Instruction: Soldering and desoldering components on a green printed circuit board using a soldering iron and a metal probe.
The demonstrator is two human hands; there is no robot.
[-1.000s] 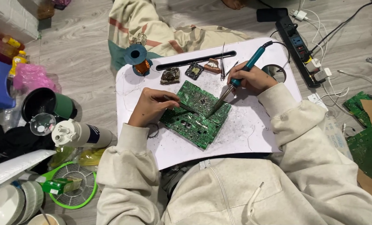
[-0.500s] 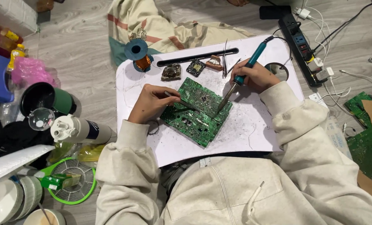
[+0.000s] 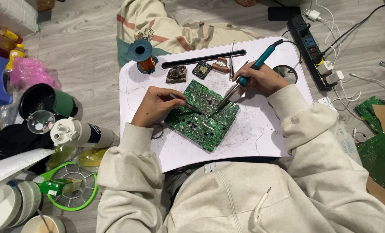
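Circuit board (image 3: pixel 201 115), green, lies tilted on the white lap tray (image 3: pixel 261 138), directly between and just under both hands. Right hand (image 3: pixel 261 78) is curled in a pen grip around the teal handle of the soldering iron (image 3: pixel 240 82); the metal shaft slopes down and left from the hand, tip resting on the board near its middle. Left hand (image 3: pixel 156 105) rests at the board's left edge, fingers pinched on thin metal tweezers (image 3: pixel 186 105) whose points reach over the board toward the iron tip.

Beyond the hands, toward the tray's far edge: three small dark components (image 3: pixel 201 69) in a row and a long black slot. Blue spool of copper wire (image 3: pixel 141 54) sits at the far left corner, past the left hand. Right of the right hand, off the tray, a black power strip (image 3: pixel 311 51) with white plugs. Farther right, more green boards (image 3: pixel 380 151) on the floor. Left of the left hand, on the floor, a white bottle (image 3: pixel 78 133) and a green-rimmed fan grille (image 3: pixel 71 190).
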